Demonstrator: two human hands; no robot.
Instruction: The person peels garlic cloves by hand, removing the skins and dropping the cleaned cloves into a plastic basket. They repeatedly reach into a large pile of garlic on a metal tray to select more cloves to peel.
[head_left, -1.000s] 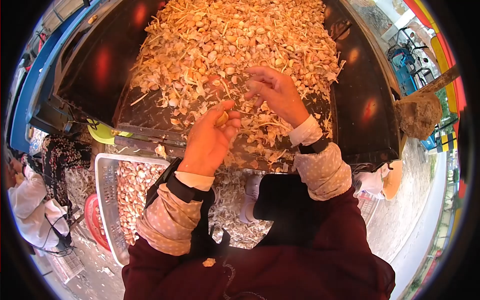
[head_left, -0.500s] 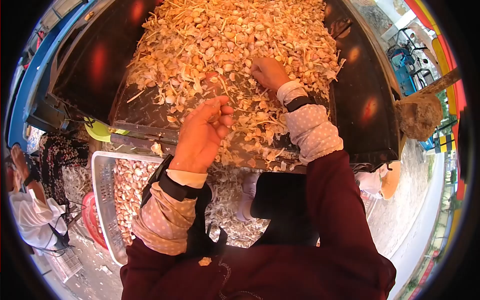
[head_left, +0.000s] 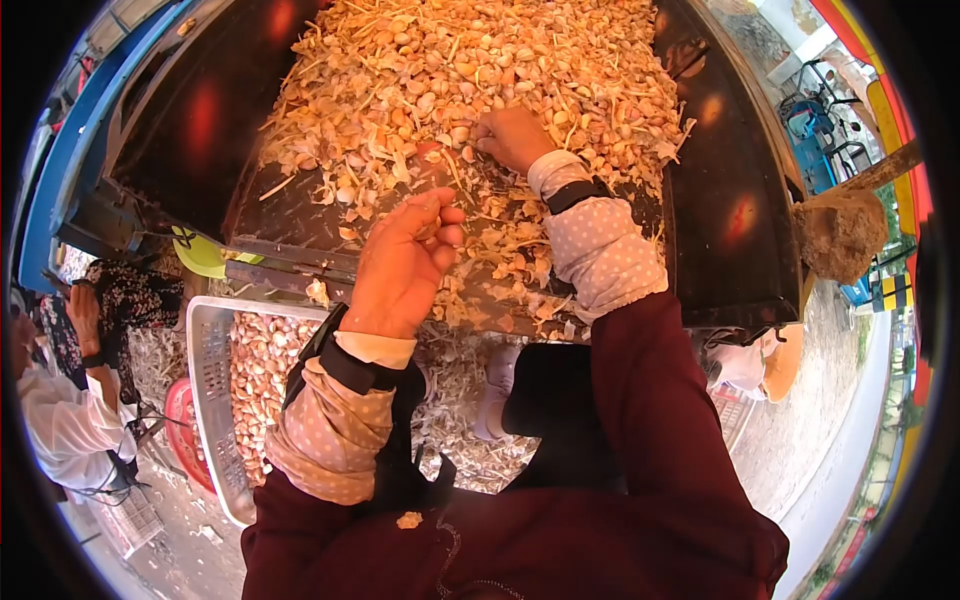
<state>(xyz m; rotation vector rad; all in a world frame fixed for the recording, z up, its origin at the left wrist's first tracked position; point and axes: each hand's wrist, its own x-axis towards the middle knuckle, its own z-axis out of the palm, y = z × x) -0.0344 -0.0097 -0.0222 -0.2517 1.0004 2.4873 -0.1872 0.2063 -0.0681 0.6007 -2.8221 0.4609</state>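
A broad heap of garlic cloves (head_left: 440, 85), mixed with papery skins and dry stems, covers a dark tray (head_left: 285, 215) in front of me. My left hand (head_left: 408, 260) is held over the tray's near edge, palm turned inward and fingers curled around what looks like garlic cloves, mostly hidden. At the heap's near side, my right hand (head_left: 515, 138) is back-up with its fingertips bent down together among the cloves. What they pinch, if anything, is hidden. Loose skins (head_left: 510, 250) lie between the hands.
Below the tray at left stands a white plastic crate (head_left: 203, 380) of garlic cloves. Beside it are a red basin (head_left: 185, 430) and a seated person (head_left: 75, 410). Dark side panels (head_left: 735, 180) flank the heap. A light-green dish (head_left: 200, 255) sits at the left edge.
My right hand has moved left and slightly away from me along the heap's near side. My left hand stays nearly still, fingers curled. The person at left has moved an arm.
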